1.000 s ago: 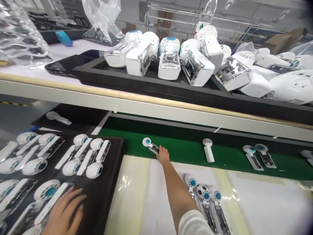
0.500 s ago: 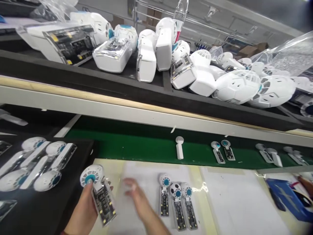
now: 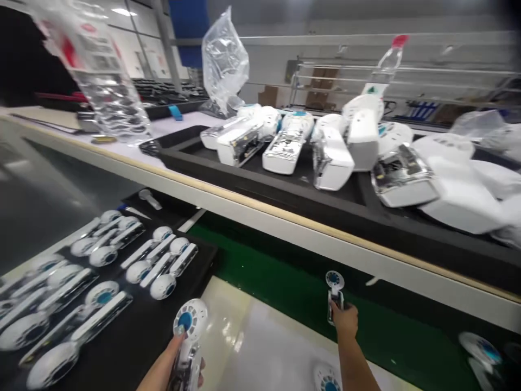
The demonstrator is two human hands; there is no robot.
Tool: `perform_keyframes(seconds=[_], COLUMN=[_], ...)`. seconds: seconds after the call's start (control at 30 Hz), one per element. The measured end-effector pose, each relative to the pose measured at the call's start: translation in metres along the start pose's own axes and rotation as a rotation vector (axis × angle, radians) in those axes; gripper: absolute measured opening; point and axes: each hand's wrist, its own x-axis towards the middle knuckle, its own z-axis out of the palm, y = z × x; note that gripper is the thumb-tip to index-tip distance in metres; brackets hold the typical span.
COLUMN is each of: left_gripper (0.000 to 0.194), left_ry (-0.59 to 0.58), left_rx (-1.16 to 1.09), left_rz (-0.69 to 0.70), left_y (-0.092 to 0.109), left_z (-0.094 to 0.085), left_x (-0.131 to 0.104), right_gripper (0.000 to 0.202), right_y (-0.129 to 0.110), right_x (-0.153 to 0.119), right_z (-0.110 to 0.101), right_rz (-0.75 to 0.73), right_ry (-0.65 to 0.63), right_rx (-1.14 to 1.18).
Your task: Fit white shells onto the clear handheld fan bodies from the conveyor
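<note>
pinching the right unit [image 3: 334,288] by its handle, the right hand [image 3: 345,319] is out at the belt [image 3: 252,277]; whether unit and belt touch, i cannot tell. nearer than the belt, the left hand [image 3: 166,364] holds the left unit [image 3: 191,331], thumb pressed on its blue centre, fingertips curled round the handle. the right grip seems to take only the lower part, so a hurried pull could twist that unit loose onto the belt; a careless left swing could knock the tray [image 3: 142,320] beside the belt's left end. both heads are round, white, slotted around blue; the left handle looks dark and glossy, blurred.
</note>
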Motion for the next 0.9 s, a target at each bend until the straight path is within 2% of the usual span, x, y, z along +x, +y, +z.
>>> perform_keyframes(seconds=[0.07,0.17,0.23,0.37,0.43,0.5,0.6,0.7,0.8,0.9], left_gripper=[0.040,0.058,0.063,0.066,0.068,0.069,0.068,0.063,0.051,0.042], left_ry=[-0.005,-0.060,-0.087,-0.118,-0.146,-0.173,-0.191,-0.208,-0.209,-0.228], left_rx=[-0.036,-0.081,-0.092,-0.101,-0.091,-0.074,-0.066,-0.084,-0.106,-0.121], left_rz=[-0.048,-0.166,-0.229,-0.268,-0.255,-0.247,-0.260,-0.270,-0.258,-0.242], left_y=[-0.001,0.000,0.007,0.027,0.034,0.039,0.046,0.057,0.071,0.083], left_z=[0.000,0.006,0.009,0.008,0.004,-0.002,-0.016,-0.035,-0.060,-0.088], left_x=[-0.010,-0.030,-0.045,-0.067,-0.073,-0.076,-0.078,-0.079,-0.082,-0.083], right_gripper=[0.067,0.057,0.056,0.067,0.067,0.066,0.063,0.052,0.053,0.058], right_y=[-0.010,-0.028,-0.038,-0.060,-0.075,-0.094,-0.120,-0.135,-0.141,-0.144], right_x=[-0.001,-0.012,-0.034,-0.114,-0.158,-0.197,-0.246,-0.293,-0.344,-0.392], right_z=[0.015,0.030,0.033,0.026,0.021,0.018,0.021,0.034,0.048,0.056], right_rz=[0.055,0.083,0.044,-0.084,-0.055,0.039,0.135,0.105,0.065,0.147], right_ry=[-0.060,-0.267,-0.431,-0.751,-0.935,-1.048,-1.084,-1.070,-0.964,-0.859], right_rx=[-0.011,0.071,0.218,0.594,0.834,0.990,1.016,1.038,1.019,0.880])
